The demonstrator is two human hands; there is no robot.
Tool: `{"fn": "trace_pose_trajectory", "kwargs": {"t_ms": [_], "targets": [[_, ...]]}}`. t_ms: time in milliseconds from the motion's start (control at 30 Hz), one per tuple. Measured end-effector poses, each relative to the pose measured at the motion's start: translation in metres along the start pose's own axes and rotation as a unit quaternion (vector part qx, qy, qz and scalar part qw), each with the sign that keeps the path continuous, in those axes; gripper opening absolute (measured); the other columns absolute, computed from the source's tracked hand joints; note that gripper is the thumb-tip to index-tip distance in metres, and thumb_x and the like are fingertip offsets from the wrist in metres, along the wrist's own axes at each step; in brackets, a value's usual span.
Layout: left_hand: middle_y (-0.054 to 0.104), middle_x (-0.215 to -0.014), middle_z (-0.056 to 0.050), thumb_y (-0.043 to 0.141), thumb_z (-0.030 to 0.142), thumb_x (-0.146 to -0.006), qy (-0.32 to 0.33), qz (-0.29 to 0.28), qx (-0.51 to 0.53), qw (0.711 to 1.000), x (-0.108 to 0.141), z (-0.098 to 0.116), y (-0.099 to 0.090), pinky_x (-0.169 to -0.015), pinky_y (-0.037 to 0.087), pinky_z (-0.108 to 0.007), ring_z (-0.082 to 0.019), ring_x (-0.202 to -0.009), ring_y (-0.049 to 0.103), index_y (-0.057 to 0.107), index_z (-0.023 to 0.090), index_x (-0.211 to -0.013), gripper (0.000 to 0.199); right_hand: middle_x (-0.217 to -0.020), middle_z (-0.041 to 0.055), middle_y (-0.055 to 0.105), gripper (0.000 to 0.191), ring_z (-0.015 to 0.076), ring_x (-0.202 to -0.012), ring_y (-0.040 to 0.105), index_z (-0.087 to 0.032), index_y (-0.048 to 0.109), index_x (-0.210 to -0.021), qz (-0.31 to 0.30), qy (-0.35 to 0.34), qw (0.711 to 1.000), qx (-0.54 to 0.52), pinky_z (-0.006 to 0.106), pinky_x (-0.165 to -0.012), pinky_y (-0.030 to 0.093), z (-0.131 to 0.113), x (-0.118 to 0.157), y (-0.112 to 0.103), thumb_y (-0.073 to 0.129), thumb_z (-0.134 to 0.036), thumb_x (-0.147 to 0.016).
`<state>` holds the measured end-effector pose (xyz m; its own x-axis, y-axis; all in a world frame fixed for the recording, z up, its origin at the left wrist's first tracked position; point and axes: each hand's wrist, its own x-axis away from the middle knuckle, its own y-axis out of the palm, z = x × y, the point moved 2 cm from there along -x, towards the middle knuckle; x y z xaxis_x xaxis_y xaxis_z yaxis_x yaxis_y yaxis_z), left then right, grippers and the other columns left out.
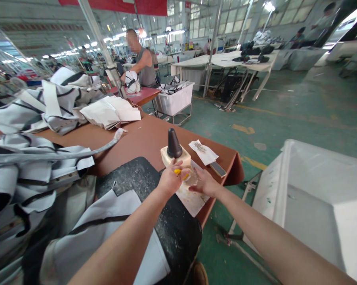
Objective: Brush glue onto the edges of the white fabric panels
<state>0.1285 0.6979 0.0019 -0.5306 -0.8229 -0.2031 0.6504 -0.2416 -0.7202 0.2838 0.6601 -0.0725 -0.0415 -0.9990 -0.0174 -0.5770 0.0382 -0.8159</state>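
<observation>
My left hand is curled closed over a small yellow piece, which shows between my fingers just above the white paper sheet; I can't make out its shape. A second fleck of yellow lies further along, and I can't tell if it's the same piece. My right hand is half open, its fingers stretched toward a clear, glossy bit between my hands, with nothing visibly gripped. The sheet lies across the black, speckled mat, probably to give me a clean surface. Just ahead, a black cone stands upright on a cream block, whose weight seems meant to keep it steady. Beside it are a paper slip and a flat, dark-faced bar, both within easy reach on the brown table. White fabric with a black seam lies by my left arm, and striped panels are heaped to the left, with paper patterns beyond them, seemingly kept off my work area. Further off, a co-worker handles a rounded white-and-black piece next to a wheeled white bin.
</observation>
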Motion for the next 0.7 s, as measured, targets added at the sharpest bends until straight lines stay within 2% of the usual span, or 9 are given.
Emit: {"fn": "trace_pose_trajectory", "kwargs": {"t_ms": [67, 133, 267, 400, 533, 700], "targets": [[0.068, -0.096, -0.004, 0.050, 0.030, -0.086, 0.004, 0.000, -0.010, 1.000, 0.001, 0.000, 0.001, -0.111, 0.023, -0.033, -0.018, -0.120, 0.046, 0.070, 0.020, -0.080, 0.023, -0.110, 0.0132, 0.054, 0.083, 0.0325, -0.103, 0.050, -0.019, 0.048, -0.122, 0.009, 0.029, 0.999, 0.009, 0.043, -0.083, 0.042, -0.008, -0.001, 0.006, 0.076, -0.052, -0.051], [0.066, -0.103, -0.004, 0.050, 0.031, -0.086, -0.002, 0.006, -0.021, 1.000, 0.002, -0.001, 0.000, -0.109, 0.026, -0.033, -0.019, -0.123, 0.043, 0.069, 0.021, -0.081, 0.023, -0.105, 0.0144, 0.054, 0.071, 0.0344, -0.102, 0.050, -0.018, 0.055, -0.113, 0.017, 0.042, 0.999, 0.016, 0.045, -0.083, 0.042, -0.015, -0.002, 0.010, 0.073, -0.053, -0.055], [0.057, -0.122, -0.003, 0.051, 0.033, -0.085, -0.020, 0.009, -0.035, 0.999, 0.003, -0.002, -0.003, -0.105, 0.033, -0.033, -0.019, -0.127, 0.038, 0.069, 0.021, -0.082, 0.022, -0.101, 0.0164, 0.055, 0.056, 0.0340, -0.099, 0.051, -0.013, 0.058, -0.101, 0.063, 0.039, 0.997, 0.037, 0.042, -0.083, 0.042, -0.020, 0.002, 0.015, 0.069, -0.052, -0.063], [0.059, -0.119, -0.001, 0.049, 0.032, -0.086, -0.016, -0.001, -0.040, 0.999, 0.003, 0.000, -0.004, -0.107, 0.030, -0.031, -0.017, -0.125, 0.040, 0.069, 0.022, -0.082, 0.022, -0.095, 0.0162, 0.057, 0.046, 0.0332, -0.092, 0.054, -0.014, 0.059, -0.093, 0.088, 0.053, 0.993, 0.055, 0.041, -0.076, 0.044, -0.018, 0.007, 0.021, 0.065, -0.052, -0.067], [0.062, -0.114, -0.001, 0.050, 0.030, -0.086, -0.016, -0.007, -0.043, 0.999, 0.004, 0.001, -0.004, -0.108, 0.028, -0.029, -0.017, -0.126, 0.039, 0.069, 0.022, -0.083, 0.021, -0.094, 0.0165, 0.059, 0.042, 0.0329, -0.091, 0.055, -0.015, 0.059, -0.088, 0.089, 0.054, 0.993, 0.053, 0.040, -0.072, 0.044, -0.019, 0.007, 0.021, 0.062, -0.053, -0.069], [0.056, -0.123, -0.002, 0.049, 0.033, -0.087, -0.028, 0.001, -0.049, 0.998, 0.005, 0.001, -0.005, -0.106, 0.031, -0.031, -0.019, -0.128, 0.035, 0.069, 0.021, -0.086, 0.024, -0.093, 0.0178, 0.059, 0.044, 0.0337, -0.091, 0.056, -0.014, 0.058, -0.084, 0.078, 0.065, 0.992, 0.072, 0.039, -0.071, 0.043, -0.019, 0.007, 0.015, 0.064, -0.054, -0.067]]}}
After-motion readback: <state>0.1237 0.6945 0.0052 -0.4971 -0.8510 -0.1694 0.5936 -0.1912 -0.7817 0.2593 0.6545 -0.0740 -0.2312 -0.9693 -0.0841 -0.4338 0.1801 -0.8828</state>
